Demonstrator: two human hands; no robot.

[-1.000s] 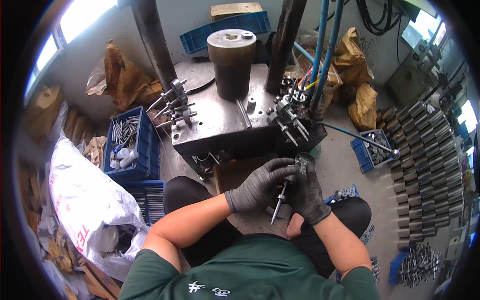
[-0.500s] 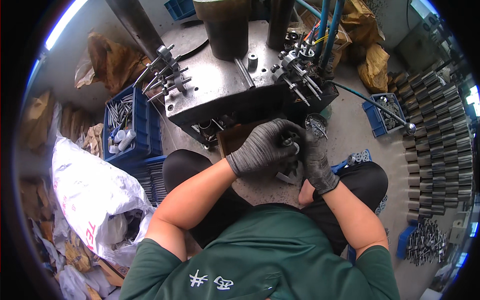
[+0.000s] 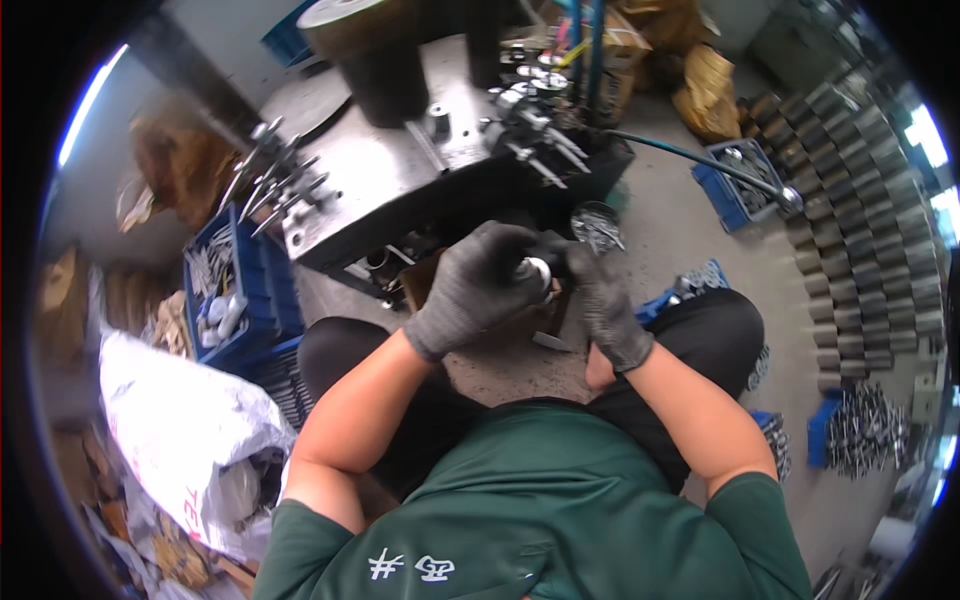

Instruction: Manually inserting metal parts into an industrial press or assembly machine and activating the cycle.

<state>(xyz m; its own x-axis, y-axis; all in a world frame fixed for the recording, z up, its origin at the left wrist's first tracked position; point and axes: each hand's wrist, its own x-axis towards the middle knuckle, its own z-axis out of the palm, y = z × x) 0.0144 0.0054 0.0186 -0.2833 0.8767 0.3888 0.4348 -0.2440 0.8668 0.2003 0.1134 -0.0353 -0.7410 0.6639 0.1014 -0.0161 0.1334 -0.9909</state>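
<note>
Both my hands wear dark grey gloves and meet in front of my lap. My left hand (image 3: 480, 285) is closed around a small metal cylindrical part (image 3: 538, 270), whose shiny round end shows between the fingers. My right hand (image 3: 603, 305) grips the same part from the right, its fingers curled at the part's end. A thin metal blade-like piece (image 3: 552, 342) pokes out below the hands. Just beyond them stands a grey steel machine block (image 3: 400, 180) with rods and pins sticking out.
A blue crate (image 3: 232, 290) of metal parts and a white sack (image 3: 180, 420) sit at my left. Rows of dark cylinders (image 3: 860, 260) line the floor on the right, with another blue bin (image 3: 745, 185) and a pile of shiny pins (image 3: 865, 435). A hose (image 3: 690, 155) runs across.
My hands have closed in together over the part; the long metal tool seen earlier under them is now mostly hidden. The view has tilted down and shifted toward the machine.
</note>
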